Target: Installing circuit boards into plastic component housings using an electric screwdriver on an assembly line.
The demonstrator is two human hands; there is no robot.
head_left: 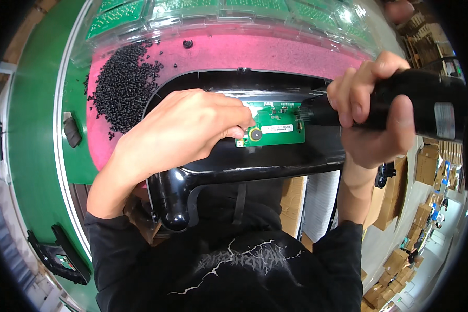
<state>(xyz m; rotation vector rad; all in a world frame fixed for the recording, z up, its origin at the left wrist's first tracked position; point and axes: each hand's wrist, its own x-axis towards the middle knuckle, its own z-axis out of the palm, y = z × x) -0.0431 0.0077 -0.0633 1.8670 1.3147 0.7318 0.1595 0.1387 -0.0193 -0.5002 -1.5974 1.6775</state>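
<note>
A green circuit board (283, 138) with a round black part and a white label lies inside a black plastic housing (260, 161) in front of me. My left hand (184, 125) reaches over the housing's left part, its thumb and bent fingers closed at the board's left end. My right hand (372, 106) is wrapped round a thick black electric screwdriver (426, 96), which lies almost sideways in the view. Its dark, bristly-looking front end is over the board's right edge. The bit and any screw under it cannot be made out.
On the pink mat (275, 49) lies a heap of small black screws (125, 86), with a black ring-shaped part (187, 44) nearby. Clear trays (203, 21) of green boards stand behind. Another black housing (62, 255) is at lower left. Cardboard boxes (429, 165) are stacked at right.
</note>
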